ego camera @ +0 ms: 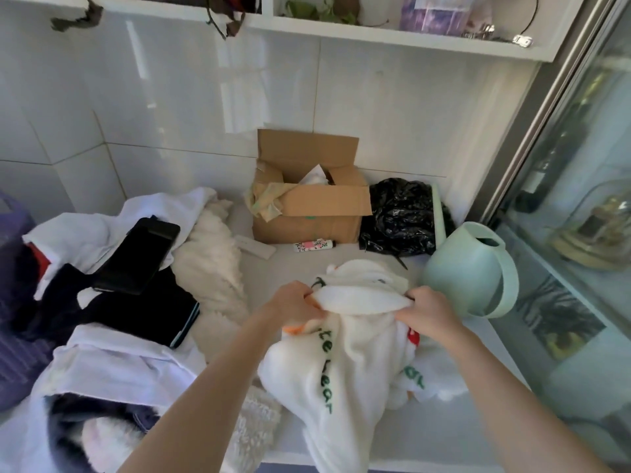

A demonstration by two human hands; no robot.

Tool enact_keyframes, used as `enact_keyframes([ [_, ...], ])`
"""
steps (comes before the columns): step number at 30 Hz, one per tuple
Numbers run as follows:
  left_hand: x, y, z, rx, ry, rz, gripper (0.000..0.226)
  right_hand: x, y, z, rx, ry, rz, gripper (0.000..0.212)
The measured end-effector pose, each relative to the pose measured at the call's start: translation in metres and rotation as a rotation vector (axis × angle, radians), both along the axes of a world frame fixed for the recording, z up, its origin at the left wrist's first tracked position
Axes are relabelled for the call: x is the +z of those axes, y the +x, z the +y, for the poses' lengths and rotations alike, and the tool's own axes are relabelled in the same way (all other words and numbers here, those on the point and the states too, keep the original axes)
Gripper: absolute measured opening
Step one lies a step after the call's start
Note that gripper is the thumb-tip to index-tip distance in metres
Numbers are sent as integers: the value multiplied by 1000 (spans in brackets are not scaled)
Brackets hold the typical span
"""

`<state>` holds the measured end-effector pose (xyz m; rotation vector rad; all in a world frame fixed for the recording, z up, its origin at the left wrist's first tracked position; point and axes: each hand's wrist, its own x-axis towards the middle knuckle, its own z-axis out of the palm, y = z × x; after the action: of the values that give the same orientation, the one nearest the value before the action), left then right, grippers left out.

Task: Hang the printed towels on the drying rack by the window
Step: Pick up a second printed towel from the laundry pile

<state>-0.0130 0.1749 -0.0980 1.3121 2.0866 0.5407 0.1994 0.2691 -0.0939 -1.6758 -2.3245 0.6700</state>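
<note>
Both hands, left hand point(296, 303) and right hand point(431, 313), gripping printed towel point(355, 356), cluttered white counter point(300, 264), tiled wall point(375, 107)

We find bare table point(290, 268) only in a strip between the fluffy white cloth point(211, 254) and the printed towel point(351, 336). Ahead, the cardboard box point(307, 213) and black bag point(396, 216) block the wall. To our right the green watering can point(471, 271) stands just beside the towel; to our left, piled laundry point(112, 302) fills the surface.
</note>
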Motion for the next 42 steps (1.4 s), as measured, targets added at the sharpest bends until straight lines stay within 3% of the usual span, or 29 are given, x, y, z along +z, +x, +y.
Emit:
enact_keyframes([
  [7,44,23,-36,98,219,25,23,45,6,-11,49,55,243,20],
  [15,85,60,-111,263,419,-20,21,108,17,-67,134,181,643,17],
  [19,92,76,-161,378,447,-31,29,131,20,-102,254,291,649,15],
  [23,93,87,-225,551,454,-46,34,134,7,-144,434,272,669,19],
  [27,95,88,-299,626,254,-61,39,125,-19,-185,548,200,645,18],
  [31,95,87,-377,746,172,-42,23,121,-45,-239,721,180,632,26],
  [36,105,85,-455,929,286,-23,32,121,-75,-306,806,160,540,45],
  [42,117,82,-556,1188,470,125,32,134,-112,-402,1005,28,602,40],
])
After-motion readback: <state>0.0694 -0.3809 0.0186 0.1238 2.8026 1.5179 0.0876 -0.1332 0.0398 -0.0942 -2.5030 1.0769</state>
